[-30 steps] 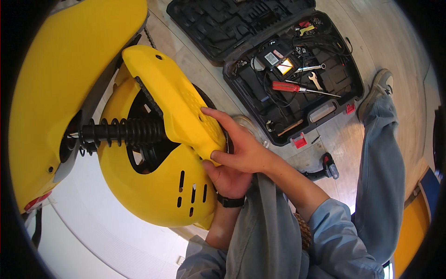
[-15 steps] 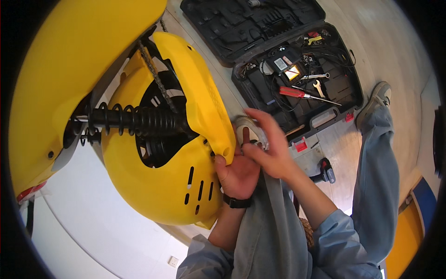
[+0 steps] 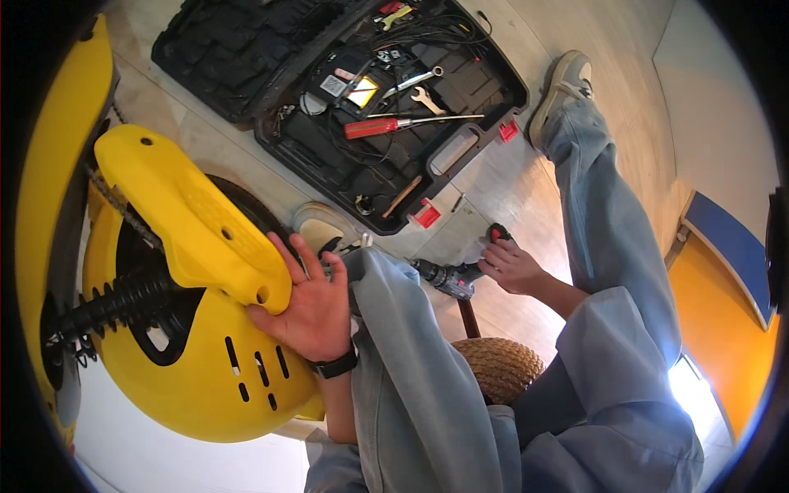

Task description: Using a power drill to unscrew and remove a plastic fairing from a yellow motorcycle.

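My left hand (image 3: 311, 306) is palm up with its fingers apart, at the lower end of a long yellow plastic cover (image 3: 193, 218). The thumb lies against the cover's edge near a round hole. Low on the right, my right hand (image 3: 514, 267) has its fingers around the handle of a cordless drill (image 3: 450, 281), whose chuck points left. The drill is at floor level, and its handle is partly hidden by the fingers. Behind the cover, a rounded yellow fender (image 3: 189, 386) with slots curves over a dark wheel, next to a black coil-spring shock absorber (image 3: 123, 300).
An opened black tool case (image 3: 485, 103) lies on the floor ahead, with a red-handled screwdriver (image 3: 374, 127), wrenches (image 3: 427, 100) and cables inside. My shoes flank its near side. A woven stool seat (image 3: 501, 366) sits between my legs. A blue and orange panel (image 3: 731, 255) stands at right.
The view has swung right, shifting the scene leftward. My right hand has left the cover's end and my left hand, and has come to the drill. My left hand has opened its fingers.
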`<action>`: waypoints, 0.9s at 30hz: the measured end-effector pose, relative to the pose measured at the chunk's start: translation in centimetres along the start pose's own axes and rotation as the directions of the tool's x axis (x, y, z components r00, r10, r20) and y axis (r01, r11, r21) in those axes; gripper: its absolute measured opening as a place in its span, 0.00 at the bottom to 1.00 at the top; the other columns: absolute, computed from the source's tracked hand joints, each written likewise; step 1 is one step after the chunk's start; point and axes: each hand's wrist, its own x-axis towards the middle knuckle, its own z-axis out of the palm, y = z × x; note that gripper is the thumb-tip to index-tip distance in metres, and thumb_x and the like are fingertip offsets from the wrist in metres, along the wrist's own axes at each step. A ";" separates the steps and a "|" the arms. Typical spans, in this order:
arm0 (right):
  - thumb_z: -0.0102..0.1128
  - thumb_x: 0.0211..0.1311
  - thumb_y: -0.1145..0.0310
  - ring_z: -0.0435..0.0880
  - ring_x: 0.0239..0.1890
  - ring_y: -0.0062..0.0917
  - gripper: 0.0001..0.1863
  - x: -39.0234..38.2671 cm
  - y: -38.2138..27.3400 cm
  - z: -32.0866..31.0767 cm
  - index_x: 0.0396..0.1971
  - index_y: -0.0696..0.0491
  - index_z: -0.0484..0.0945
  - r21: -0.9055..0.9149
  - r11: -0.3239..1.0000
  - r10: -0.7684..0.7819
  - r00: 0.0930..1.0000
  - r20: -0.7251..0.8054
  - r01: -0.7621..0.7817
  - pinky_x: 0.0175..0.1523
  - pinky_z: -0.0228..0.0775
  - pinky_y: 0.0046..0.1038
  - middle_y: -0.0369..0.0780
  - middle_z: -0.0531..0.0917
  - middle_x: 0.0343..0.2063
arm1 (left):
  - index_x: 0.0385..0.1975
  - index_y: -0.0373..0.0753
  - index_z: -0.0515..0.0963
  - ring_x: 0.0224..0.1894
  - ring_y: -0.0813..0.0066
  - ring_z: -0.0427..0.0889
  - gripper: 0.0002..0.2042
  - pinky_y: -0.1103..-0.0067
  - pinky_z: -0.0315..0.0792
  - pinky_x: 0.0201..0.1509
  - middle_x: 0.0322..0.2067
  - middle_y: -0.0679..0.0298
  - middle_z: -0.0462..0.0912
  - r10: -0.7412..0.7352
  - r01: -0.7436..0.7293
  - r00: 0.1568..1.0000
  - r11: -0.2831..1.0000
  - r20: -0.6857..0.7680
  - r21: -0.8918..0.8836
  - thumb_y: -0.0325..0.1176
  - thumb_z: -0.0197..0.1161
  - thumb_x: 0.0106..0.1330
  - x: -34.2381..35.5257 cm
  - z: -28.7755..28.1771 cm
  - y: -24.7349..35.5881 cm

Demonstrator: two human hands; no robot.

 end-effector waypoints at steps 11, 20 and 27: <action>0.54 0.52 0.70 0.80 0.39 0.34 0.27 1.4 -5.1 5.9 0.56 0.52 0.69 0.104 0.964 0.231 0.964 0.127 -0.245 0.51 0.71 0.33 0.41 0.79 0.34 | 0.62 0.53 0.69 0.60 0.72 0.68 0.35 0.62 0.54 0.61 0.64 0.73 0.68 -0.001 0.002 0.999 1.000 -0.049 0.023 0.58 0.66 0.52 -0.2 0.1 -0.2; 0.64 0.51 0.60 0.85 0.28 0.37 0.26 5.4 1.0 -10.6 0.51 0.47 0.70 0.589 0.675 0.050 0.824 0.564 -0.444 0.34 0.76 0.36 0.41 0.84 0.26 | 0.63 0.56 0.66 0.62 0.69 0.66 0.36 0.61 0.53 0.63 0.66 0.74 0.65 0.045 -0.043 0.999 0.995 -0.015 0.092 0.56 0.68 0.52 0.0 -0.3 0.4; 0.59 0.48 0.76 0.73 0.27 0.17 0.25 12.8 3.7 -18.7 0.52 0.54 0.75 0.792 -0.330 -0.062 0.849 0.525 -0.514 0.35 0.67 0.20 0.34 0.76 0.25 | 0.64 0.57 0.65 0.62 0.69 0.66 0.37 0.60 0.52 0.64 0.66 0.74 0.65 0.046 -0.045 0.999 0.991 0.002 0.127 0.56 0.69 0.52 0.0 -0.6 0.6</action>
